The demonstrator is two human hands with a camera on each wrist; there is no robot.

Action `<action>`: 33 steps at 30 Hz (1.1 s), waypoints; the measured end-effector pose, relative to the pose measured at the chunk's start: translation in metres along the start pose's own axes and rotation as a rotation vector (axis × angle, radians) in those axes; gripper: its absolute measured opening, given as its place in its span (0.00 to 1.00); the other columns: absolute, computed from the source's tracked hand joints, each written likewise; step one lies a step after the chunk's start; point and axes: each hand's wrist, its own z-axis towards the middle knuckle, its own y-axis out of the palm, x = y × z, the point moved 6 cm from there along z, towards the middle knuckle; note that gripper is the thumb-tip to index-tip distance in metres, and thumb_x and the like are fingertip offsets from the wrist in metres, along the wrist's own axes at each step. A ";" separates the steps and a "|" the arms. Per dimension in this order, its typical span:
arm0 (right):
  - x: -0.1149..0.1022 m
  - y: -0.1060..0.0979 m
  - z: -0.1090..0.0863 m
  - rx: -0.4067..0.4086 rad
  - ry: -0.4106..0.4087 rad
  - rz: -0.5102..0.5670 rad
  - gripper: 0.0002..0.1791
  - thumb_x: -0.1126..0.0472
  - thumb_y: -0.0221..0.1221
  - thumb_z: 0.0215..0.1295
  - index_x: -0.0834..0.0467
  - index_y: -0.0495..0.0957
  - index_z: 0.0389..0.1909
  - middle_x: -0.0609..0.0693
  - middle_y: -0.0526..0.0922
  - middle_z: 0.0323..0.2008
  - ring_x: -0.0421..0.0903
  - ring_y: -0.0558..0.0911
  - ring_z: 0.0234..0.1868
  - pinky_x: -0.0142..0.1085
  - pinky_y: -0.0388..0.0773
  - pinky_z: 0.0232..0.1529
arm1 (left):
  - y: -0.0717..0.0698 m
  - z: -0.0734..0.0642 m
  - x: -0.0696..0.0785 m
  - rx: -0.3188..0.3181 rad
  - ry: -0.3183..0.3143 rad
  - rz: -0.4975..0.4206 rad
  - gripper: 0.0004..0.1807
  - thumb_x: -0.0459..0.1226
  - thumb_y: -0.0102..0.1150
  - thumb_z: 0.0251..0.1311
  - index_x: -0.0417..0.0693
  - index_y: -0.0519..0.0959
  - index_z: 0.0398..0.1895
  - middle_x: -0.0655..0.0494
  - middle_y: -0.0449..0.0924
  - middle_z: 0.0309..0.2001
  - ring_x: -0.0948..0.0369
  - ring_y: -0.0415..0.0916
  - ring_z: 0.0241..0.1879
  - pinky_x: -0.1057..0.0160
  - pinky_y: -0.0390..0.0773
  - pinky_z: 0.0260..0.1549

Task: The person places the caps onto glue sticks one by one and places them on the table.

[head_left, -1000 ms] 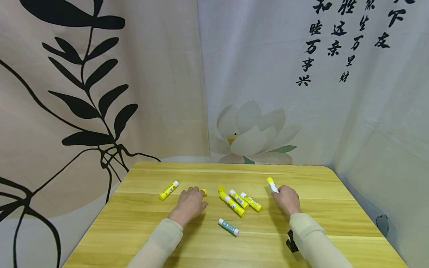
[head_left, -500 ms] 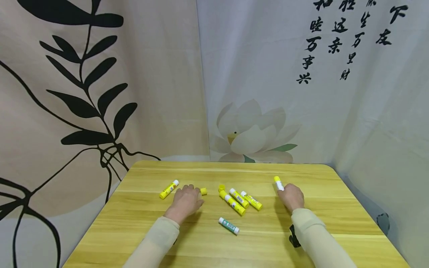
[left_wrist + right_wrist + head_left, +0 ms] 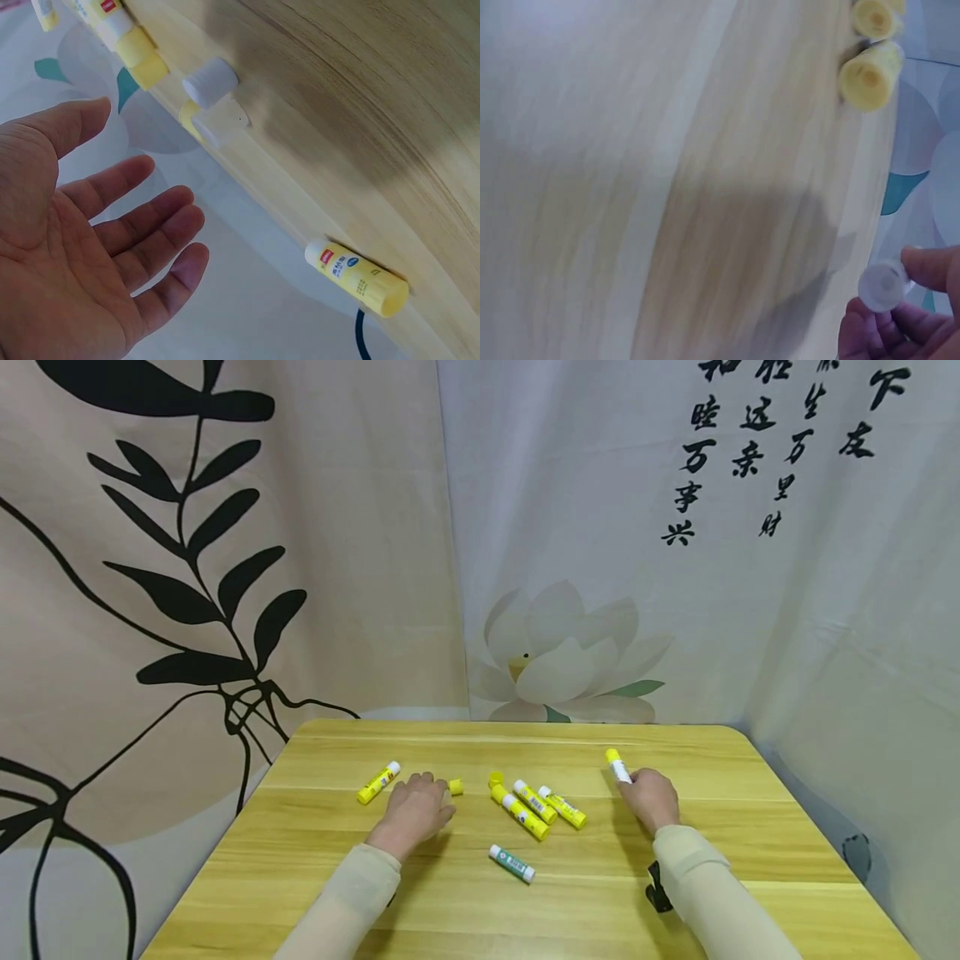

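The right hand (image 3: 651,797) pinches a stick (image 3: 618,769), apparently a glue stick, with the thumb on one side and the fingers on the other. It is over the far right part of the table (image 3: 600,902), slanted, yellow end pointing away from the person. The left hand (image 3: 414,810) holds nothing; its fingers are parted and loosely bent, close to a white cap (image 3: 210,81) and a pale tube (image 3: 223,124).

The stick should be light and stiff, its barrel smooth enough to slip or roll if caught near an end. Mid-barrel looks the best hold, and a mild pinch ought to do (it hardly seems fragile).

The head view gives the layout: a lone yellow stick (image 3: 378,782) at left, a bunch of yellow sticks (image 3: 535,802) between the hands, and a green stick (image 3: 512,864) nearer the person, which neither wrist view shows. Beyond the left fingers it shows only a bit of yellow; the left wrist view uncovers the cap and tube, side by side, the tube yellow at one end. The right wrist view shows the held stick's round white end, which the hand covers from above. Whether the left hand touches the table, I cannot tell.
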 end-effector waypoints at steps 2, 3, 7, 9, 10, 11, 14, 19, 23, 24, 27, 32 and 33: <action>-0.002 0.001 0.000 -0.017 -0.005 0.051 0.20 0.58 0.57 0.69 0.74 0.80 0.46 0.56 0.83 0.28 0.48 0.77 0.27 0.40 0.73 0.27 | -0.001 0.000 0.001 -0.003 0.005 0.001 0.19 0.49 0.64 0.64 0.43 0.81 0.46 0.47 0.78 0.41 0.49 0.75 0.45 0.46 0.77 0.42; -0.002 0.002 0.000 -0.031 0.002 0.087 0.21 0.57 0.57 0.69 0.74 0.79 0.48 0.57 0.84 0.31 0.49 0.79 0.28 0.40 0.75 0.27 | -0.001 0.001 0.002 -0.005 0.008 0.002 0.19 0.48 0.64 0.64 0.43 0.81 0.46 0.47 0.78 0.42 0.49 0.75 0.45 0.46 0.77 0.43; -0.009 0.003 -0.001 -0.075 0.032 0.180 0.23 0.56 0.58 0.70 0.73 0.78 0.53 0.63 0.84 0.41 0.51 0.81 0.35 0.39 0.77 0.30 | -0.002 0.002 0.004 -0.012 0.013 0.013 0.21 0.48 0.62 0.65 0.41 0.81 0.50 0.45 0.79 0.45 0.48 0.75 0.47 0.46 0.77 0.44; -0.016 0.004 -0.002 -0.092 0.030 0.200 0.23 0.56 0.58 0.70 0.73 0.77 0.54 0.64 0.83 0.45 0.52 0.81 0.39 0.40 0.78 0.33 | -0.003 0.002 0.007 -0.007 0.017 0.015 0.21 0.48 0.61 0.66 0.41 0.81 0.52 0.44 0.79 0.47 0.48 0.76 0.49 0.46 0.77 0.45; -0.021 0.004 -0.002 -0.095 0.015 0.199 0.23 0.56 0.58 0.70 0.72 0.78 0.54 0.65 0.83 0.46 0.52 0.81 0.40 0.41 0.78 0.34 | -0.004 0.003 0.009 -0.001 0.021 0.009 0.21 0.48 0.61 0.67 0.41 0.81 0.53 0.44 0.79 0.48 0.47 0.76 0.49 0.46 0.77 0.46; -0.026 0.005 -0.003 -0.098 -0.008 0.194 0.22 0.57 0.58 0.70 0.72 0.78 0.54 0.64 0.83 0.46 0.52 0.80 0.41 0.42 0.78 0.36 | -0.004 0.003 0.011 0.009 0.028 0.003 0.21 0.47 0.60 0.67 0.41 0.81 0.53 0.43 0.79 0.48 0.47 0.76 0.50 0.45 0.77 0.47; -0.047 0.012 -0.007 -0.096 -0.132 0.160 0.18 0.59 0.61 0.68 0.69 0.81 0.51 0.60 0.84 0.42 0.49 0.80 0.38 0.41 0.78 0.35 | -0.009 0.005 0.021 0.044 0.052 -0.028 0.21 0.47 0.57 0.70 0.42 0.80 0.56 0.43 0.80 0.51 0.46 0.76 0.52 0.45 0.76 0.50; -0.093 0.030 -0.027 -0.066 -0.516 -0.022 0.13 0.61 0.66 0.65 0.61 0.83 0.48 0.48 0.81 0.38 0.42 0.78 0.34 0.38 0.77 0.35 | -0.016 0.012 0.040 0.082 0.100 -0.171 0.26 0.48 0.51 0.74 0.39 0.73 0.64 0.40 0.77 0.58 0.44 0.74 0.58 0.44 0.74 0.55; -0.121 0.041 -0.049 -0.027 -0.782 -0.133 0.14 0.61 0.67 0.63 0.61 0.82 0.49 0.48 0.81 0.41 0.42 0.80 0.38 0.39 0.80 0.40 | -0.014 0.016 0.053 0.049 0.164 -0.328 0.25 0.47 0.46 0.77 0.38 0.71 0.65 0.43 0.81 0.53 0.49 0.79 0.51 0.51 0.78 0.51; -0.125 0.043 -0.053 -0.020 -0.821 -0.141 0.14 0.61 0.67 0.64 0.61 0.82 0.49 0.48 0.81 0.41 0.42 0.80 0.39 0.39 0.81 0.41 | -0.014 0.017 0.056 0.038 0.173 -0.369 0.24 0.46 0.45 0.77 0.38 0.71 0.65 0.45 0.82 0.49 0.51 0.80 0.46 0.53 0.79 0.47; -0.130 0.048 -0.059 -0.009 -0.872 -0.147 0.14 0.61 0.66 0.64 0.61 0.81 0.50 0.49 0.82 0.43 0.43 0.80 0.41 0.39 0.81 0.43 | -0.013 0.017 0.059 0.015 0.198 -0.484 0.19 0.43 0.45 0.77 0.39 0.74 0.60 0.54 0.80 0.36 0.61 0.75 0.30 0.62 0.77 0.32; -0.129 0.051 -0.063 -0.031 -0.897 -0.145 0.14 0.62 0.64 0.67 0.61 0.80 0.51 0.50 0.83 0.45 0.45 0.80 0.43 0.40 0.81 0.43 | -0.012 0.016 0.061 0.006 0.260 -0.587 0.16 0.40 0.48 0.76 0.38 0.75 0.57 0.60 0.75 0.30 0.66 0.67 0.26 0.67 0.71 0.26; -0.128 0.052 -0.062 -0.054 -0.894 -0.134 0.14 0.62 0.63 0.68 0.61 0.79 0.52 0.51 0.83 0.45 0.45 0.80 0.42 0.40 0.81 0.43 | -0.011 0.016 0.060 0.001 0.273 -0.599 0.15 0.39 0.48 0.76 0.39 0.75 0.57 0.60 0.74 0.30 0.66 0.67 0.25 0.67 0.71 0.26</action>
